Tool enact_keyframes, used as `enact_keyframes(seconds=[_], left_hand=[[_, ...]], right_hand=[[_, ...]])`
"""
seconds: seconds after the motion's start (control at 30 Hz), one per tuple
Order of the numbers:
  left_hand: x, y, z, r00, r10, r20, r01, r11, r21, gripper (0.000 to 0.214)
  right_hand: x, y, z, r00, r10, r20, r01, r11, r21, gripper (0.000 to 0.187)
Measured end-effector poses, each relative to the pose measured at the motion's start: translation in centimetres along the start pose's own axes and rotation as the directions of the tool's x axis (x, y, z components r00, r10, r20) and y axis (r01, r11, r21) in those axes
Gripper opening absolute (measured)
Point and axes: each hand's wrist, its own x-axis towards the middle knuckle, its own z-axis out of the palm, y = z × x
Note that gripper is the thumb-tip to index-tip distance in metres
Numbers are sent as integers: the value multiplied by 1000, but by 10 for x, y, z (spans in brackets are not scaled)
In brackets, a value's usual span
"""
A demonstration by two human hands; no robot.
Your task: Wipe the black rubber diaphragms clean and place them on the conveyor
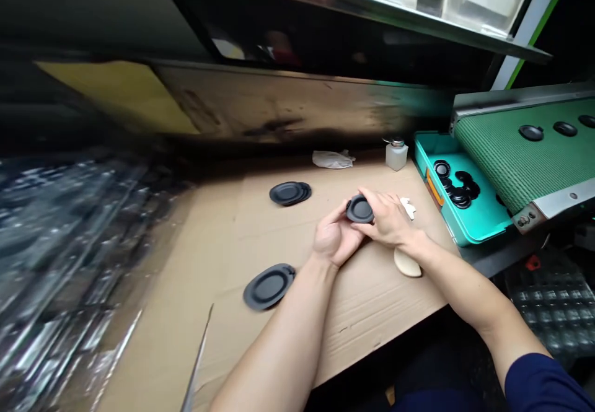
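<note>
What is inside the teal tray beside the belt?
The teal tray holds a cluster of black round parts. Its right side runs under the green belt, hidden.

Our two hands were bare. Our left hand and the forearm behind it were uncovered as far as we could see. Our right hand was bare as well, and so was its forearm, up to a dark navy-blue sleeve of plain, smooth cloth that began near the elbow.
</note>
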Motion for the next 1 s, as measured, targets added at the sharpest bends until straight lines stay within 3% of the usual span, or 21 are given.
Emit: enact_keyframes(seconds=[0.07,0.23,0.53,0.67,0.9,1.0], left_hand=[[-2,1,0,999,-46,22,46,999,-25,30],[-7,1,4,994,-105,6,106,990,-90,33],[-1,2,2,990,-141,15,142,983,-113,33],[-3,2,3,993,-106,60,112,988,-107,29],[-3,2,5,999,-32,36,35,997,-69,24],[0,2,9,999,-18,39,19,1000,-24,25]], right_hand=[[-4,4,2,997,61,-52,-57,996,72,76],[-7,9,4,991,104,-89,-81,969,232,55],[-6,7,2,995,63,-82,-45,976,214,57],[-7,9,0,993,33,-110,-10,979,202,56],[-1,14,5,990,-2,-143,34,974,222,61],[-2,1,5,978,38,-207,9,975,224,55]])
